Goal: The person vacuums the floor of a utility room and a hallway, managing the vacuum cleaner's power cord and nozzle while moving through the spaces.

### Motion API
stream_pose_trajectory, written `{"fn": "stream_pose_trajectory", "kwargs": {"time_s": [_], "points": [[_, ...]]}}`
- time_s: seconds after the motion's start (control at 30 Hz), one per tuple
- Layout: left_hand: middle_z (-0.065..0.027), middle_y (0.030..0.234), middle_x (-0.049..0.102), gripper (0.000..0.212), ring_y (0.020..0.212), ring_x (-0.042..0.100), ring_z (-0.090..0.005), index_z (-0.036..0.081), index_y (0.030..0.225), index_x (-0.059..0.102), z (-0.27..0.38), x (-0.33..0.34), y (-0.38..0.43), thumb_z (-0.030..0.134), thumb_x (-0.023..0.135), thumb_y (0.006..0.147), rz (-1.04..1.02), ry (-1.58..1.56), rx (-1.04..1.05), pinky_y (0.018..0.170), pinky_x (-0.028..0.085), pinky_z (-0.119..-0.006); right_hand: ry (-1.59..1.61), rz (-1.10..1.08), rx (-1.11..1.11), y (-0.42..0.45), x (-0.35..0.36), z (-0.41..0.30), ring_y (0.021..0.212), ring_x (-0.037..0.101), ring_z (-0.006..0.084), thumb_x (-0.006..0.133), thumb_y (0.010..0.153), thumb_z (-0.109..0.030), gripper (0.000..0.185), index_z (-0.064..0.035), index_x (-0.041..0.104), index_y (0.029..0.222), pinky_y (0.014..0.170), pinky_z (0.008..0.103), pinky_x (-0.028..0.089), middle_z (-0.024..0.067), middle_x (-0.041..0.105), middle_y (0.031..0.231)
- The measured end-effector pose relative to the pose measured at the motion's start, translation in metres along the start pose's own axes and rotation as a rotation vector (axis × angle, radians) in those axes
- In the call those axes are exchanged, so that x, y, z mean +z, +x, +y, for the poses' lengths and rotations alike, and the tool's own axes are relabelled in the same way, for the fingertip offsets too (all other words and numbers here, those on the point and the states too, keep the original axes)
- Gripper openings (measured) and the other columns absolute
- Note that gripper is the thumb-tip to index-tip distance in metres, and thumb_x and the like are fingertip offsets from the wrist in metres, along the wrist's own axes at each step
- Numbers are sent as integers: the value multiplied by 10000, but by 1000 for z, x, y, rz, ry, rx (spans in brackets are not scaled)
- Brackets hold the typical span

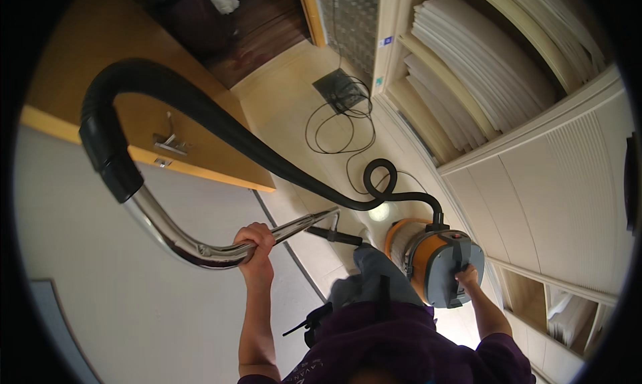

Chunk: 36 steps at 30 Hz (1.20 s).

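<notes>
My left hand (255, 242) grips the curved chrome wand (210, 256) of a canister vacuum cleaner. From the wand's upper end a black corrugated hose (200, 108) arches over and runs down, with one loop, to the canister. At its far end the wand meets a black floor nozzle (335, 235) near my legs. On my right stands the grey and orange vacuum canister (449, 268); my right hand (467, 276) is closed around the handle on its lid.
A thin black cord (343, 150) lies coiled on the tiled floor, partly over a dark square mat or plate (341, 90). An open wooden door (200, 143) is at the left. Shelves with stacked white linens (481, 58) line the right, above pale cabinet fronts (541, 208).
</notes>
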<state>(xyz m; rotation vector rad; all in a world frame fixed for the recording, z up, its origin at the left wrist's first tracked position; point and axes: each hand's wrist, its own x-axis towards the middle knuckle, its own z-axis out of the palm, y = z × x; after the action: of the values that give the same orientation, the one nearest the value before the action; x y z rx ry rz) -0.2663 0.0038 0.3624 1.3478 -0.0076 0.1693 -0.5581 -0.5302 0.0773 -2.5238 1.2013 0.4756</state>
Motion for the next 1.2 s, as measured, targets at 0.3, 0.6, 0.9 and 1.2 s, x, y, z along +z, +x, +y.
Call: {"fn": "stream_pose_trajectory", "kwargs": {"time_s": [0.3,0.6,0.9,1.2], "points": [[-34,562,382,169,565,284,-150,65,639,366,30,-23,-30,-36,481,566,24,-11,163,579,233,-299,590,-592,165,1,-13,-108,527,638,257,736,697,5,134,90,655,763,473,351,526,175,654,659],[-36,590,460,192,538,393,-148,46,659,454,8,-20,109,-88,535,547,-158,-177,14,560,335,-283,556,-773,62,-9,-28,-195,410,499,137,828,738,-145,216,-14,658,764,362,303,422,47,569,569],[-73,596,509,182,565,489,-189,43,672,498,-14,-10,326,-71,570,549,-116,-194,-54,697,488,-359,141,-668,109,60,-30,-274,548,653,180,816,681,-190,284,62,685,673,507,318,549,118,676,646],[-49,555,464,172,525,438,-166,64,663,462,28,-48,511,130,601,584,-95,-174,76,675,437,-336,496,-661,180,108,-92,-451,430,516,155,733,675,1,141,52,611,625,373,300,391,105,559,540]]}}
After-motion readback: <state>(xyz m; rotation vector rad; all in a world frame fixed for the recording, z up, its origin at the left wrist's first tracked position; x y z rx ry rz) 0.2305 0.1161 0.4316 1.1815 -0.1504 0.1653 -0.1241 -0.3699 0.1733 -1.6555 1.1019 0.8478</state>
